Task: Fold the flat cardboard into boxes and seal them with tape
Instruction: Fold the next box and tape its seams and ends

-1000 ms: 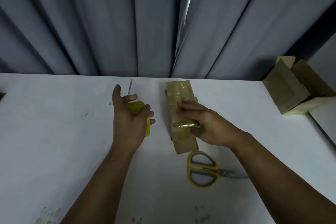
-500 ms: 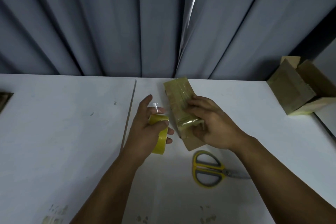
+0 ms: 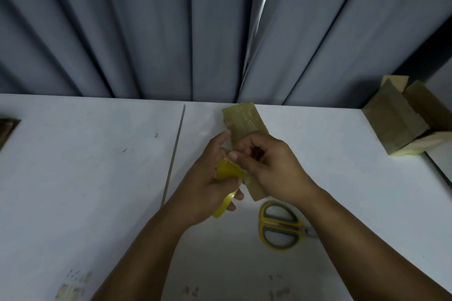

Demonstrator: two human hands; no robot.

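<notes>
Nearest us, scissors (image 3: 281, 226) lie flat on the white worktop (image 3: 73, 178), blades pointing right, just beside the right forearm and untouched.

Next, the left hand (image 3: 205, 186): its grip is wrapped round the yellow tape roll (image 3: 227, 170), fingertips curled round the roll's lower edge. The right hand (image 3: 274, 168) meets it from the right. That grip is a thumb-and-forefinger pinch on the roll's top rim. Whether a loose end is lifted yet we cannot tell, it's too small. The other right fingers are curled, holding nothing we can see.

Just behind and partly under both hands lies the small cardboard box (image 3: 242, 117), flat on the worktop, with glossy tape already over its far top face. Its long axis runs near to far, the far end leaning a bit left. The near end pokes out below the right hand, which hides the middle. So the box sits just beyond the roll and slightly to its right, with the right hand nearer to it.

We judge the step as finding and peeling the tape end. The coming pull would likely run along that long axis, away from us. Risk: the end sticks back or twists.

Further right, well apart, open cardboard boxes (image 3: 396, 127) sit at the worktop's far corner. A grey curtain (image 3: 146, 32) hangs behind everything.
</notes>
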